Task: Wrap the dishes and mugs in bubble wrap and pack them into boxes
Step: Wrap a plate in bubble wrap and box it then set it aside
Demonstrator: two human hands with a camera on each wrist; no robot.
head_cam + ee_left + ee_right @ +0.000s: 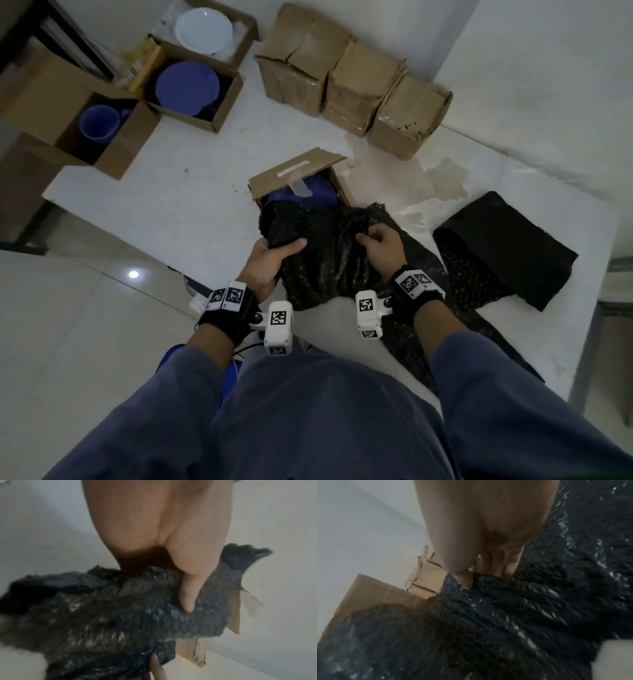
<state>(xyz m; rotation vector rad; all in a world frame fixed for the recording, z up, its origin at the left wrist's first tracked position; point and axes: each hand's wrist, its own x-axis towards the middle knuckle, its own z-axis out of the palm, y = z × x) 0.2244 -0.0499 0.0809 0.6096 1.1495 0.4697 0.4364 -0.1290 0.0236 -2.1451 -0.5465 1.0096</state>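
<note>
Black bubble wrap (pixel 325 253) hangs bunched between both hands at the table's near edge, just before the open box (pixel 298 174) with something blue inside; the left hand (pixel 270 260) clamps one end under its thumb, and the right hand (pixel 380 243) pinches the other with curled fingers. Best, I judge, to pull the sheet taut and flat before laying any dish on it; a crumpled sheet cushions unevenly.

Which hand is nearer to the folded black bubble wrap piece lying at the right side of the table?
Right. The right hand is closer to the folded piece, though apart from it; the left hand is farther away.
</note>
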